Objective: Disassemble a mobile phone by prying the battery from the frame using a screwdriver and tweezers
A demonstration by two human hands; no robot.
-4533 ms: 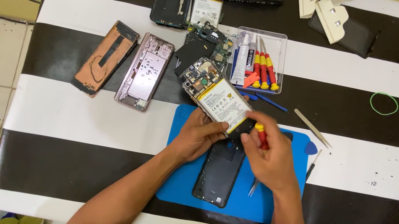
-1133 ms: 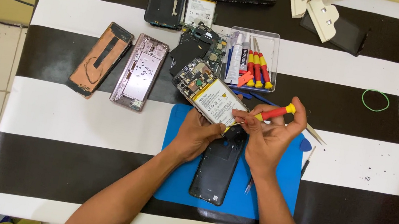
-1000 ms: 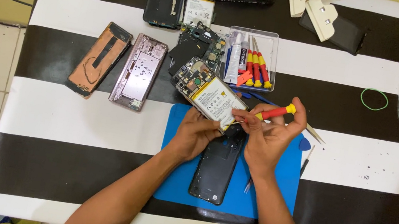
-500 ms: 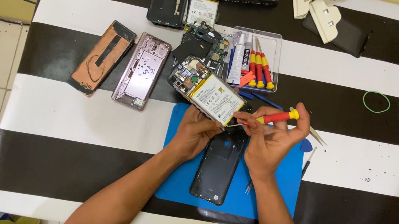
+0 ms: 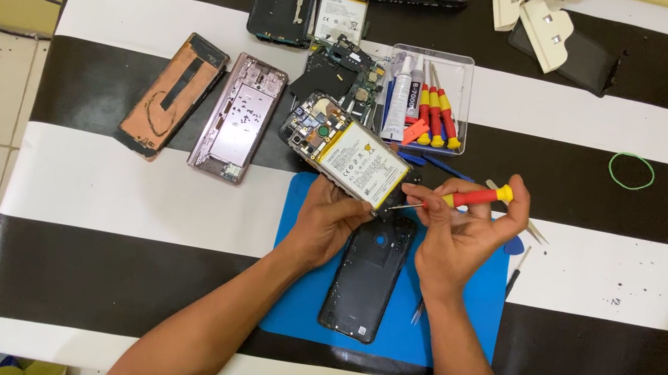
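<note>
While hands work, tool tray sits near.

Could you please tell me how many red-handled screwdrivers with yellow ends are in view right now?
4: one screwdriver in the right hand at; three in the clear plastic tray at. More may be hidden.

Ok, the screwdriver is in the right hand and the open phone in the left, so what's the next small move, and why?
Probably ease the screwdriver tip down onto the lower edge of the opened phone. The right hand holds it nearly level, its tip close to that edge, though whether it touches is hard to tell. The left hand grips the phone's lower end, tilted above the blue mat, so it looks steadied.
</note>
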